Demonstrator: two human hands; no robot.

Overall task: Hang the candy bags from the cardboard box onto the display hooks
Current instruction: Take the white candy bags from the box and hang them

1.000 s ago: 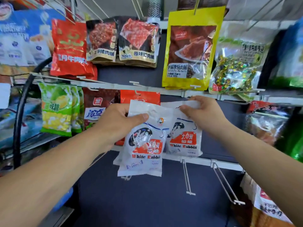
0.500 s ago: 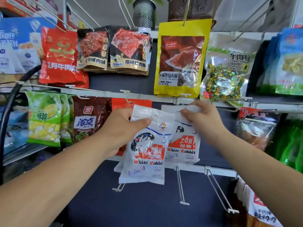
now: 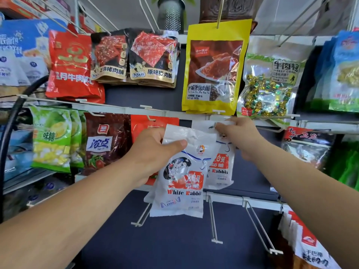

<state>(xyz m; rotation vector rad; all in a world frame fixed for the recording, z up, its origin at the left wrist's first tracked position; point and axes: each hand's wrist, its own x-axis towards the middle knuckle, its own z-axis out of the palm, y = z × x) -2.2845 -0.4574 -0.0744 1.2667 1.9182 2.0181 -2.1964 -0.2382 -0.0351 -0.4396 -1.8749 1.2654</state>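
My left hand (image 3: 153, 154) grips the top edge of a white White Rabbit candy bag (image 3: 180, 179), thumb across its front; at least one more bag seems stacked behind it. My right hand (image 3: 240, 138) pinches the top of a second white candy bag (image 3: 221, 167) and holds it up against the white rail (image 3: 219, 118), right by a hook. That bag hangs partly behind the front one. The hook's tip is hidden by my fingers. No cardboard box is in view.
Snack bags fill the hooks around: green bags (image 3: 52, 138), a dark red bag (image 3: 106, 144), a yellow bag (image 3: 215, 68) and a gold-candy bag (image 3: 270, 84) above. Bare white hooks (image 3: 213, 220) stick out from the lower rail over the dark panel (image 3: 174, 239).
The right hand has raised its bag's top edge up to the rail. The left hand with its bag stays roughly in place; the view has tilted upward.
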